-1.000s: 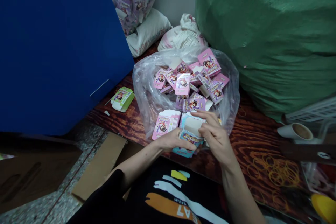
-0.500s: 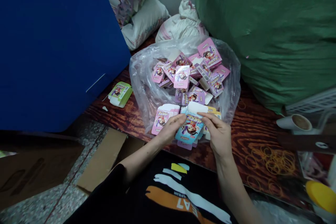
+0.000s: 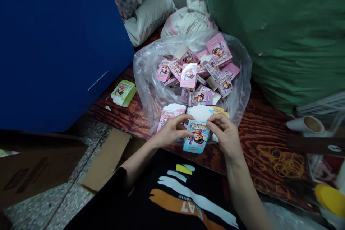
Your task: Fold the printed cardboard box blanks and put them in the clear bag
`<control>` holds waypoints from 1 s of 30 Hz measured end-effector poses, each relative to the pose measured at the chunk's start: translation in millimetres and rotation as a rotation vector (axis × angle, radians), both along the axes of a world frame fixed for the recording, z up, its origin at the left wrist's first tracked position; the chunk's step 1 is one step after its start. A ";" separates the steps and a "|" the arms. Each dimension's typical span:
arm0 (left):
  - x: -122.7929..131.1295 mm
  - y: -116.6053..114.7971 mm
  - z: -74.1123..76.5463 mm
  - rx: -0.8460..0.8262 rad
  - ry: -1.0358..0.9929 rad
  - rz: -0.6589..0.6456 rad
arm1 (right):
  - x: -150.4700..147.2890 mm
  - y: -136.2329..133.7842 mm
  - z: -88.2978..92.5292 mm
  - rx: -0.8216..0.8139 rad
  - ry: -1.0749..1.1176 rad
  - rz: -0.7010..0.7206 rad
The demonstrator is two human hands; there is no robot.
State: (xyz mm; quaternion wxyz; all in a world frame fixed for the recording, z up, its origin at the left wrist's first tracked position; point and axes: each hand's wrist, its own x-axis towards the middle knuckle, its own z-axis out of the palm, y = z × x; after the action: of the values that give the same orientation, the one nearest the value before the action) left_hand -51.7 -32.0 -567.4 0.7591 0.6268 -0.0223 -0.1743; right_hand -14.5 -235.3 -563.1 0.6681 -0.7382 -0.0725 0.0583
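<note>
My left hand (image 3: 171,131) and my right hand (image 3: 225,133) pinch the two upper corners of a small light-blue printed carton (image 3: 196,138) with a cartoon figure on it, held upright at the table's near edge. Right behind it lie stacks of flat carton blanks (image 3: 172,112), pink on the left, white and blue in the middle. Further back a clear plastic bag (image 3: 151,79) stands wide at the mouth, filled with several folded pink cartons (image 3: 201,70).
A green carton (image 3: 124,92) lies on the dark wooden table (image 3: 126,116) by a big blue panel (image 3: 54,43). A green sack (image 3: 283,32) fills the right. Rubber bands (image 3: 283,163), a tape roll (image 3: 306,125) and a yellow lid (image 3: 330,199) lie at right. White sacks (image 3: 188,18) sit behind.
The blue carton went from a half-folded, tilted state to upright and closed between both hands, which moved slightly toward me. The view shifted a little.
</note>
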 end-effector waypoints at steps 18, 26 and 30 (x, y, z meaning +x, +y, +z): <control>-4.7 4.0 -6.1 0.357 -0.138 0.002 | -0.5 -2.8 2.8 -0.084 0.025 0.229; -6.8 3.8 -2.7 0.379 -0.153 -0.049 | 6.5 -0.2 -2.9 0.001 0.189 0.128; -5.3 3.3 -7.4 0.330 -0.151 -0.067 | 9.2 -0.8 -5.5 0.006 0.156 0.050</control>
State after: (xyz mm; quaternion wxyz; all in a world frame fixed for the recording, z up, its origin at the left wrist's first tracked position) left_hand -56.9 -28.7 -574.7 0.6358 0.7531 -0.0711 -0.1532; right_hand -5.3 -236.1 -568.6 0.6724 -0.7273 -0.0389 0.1320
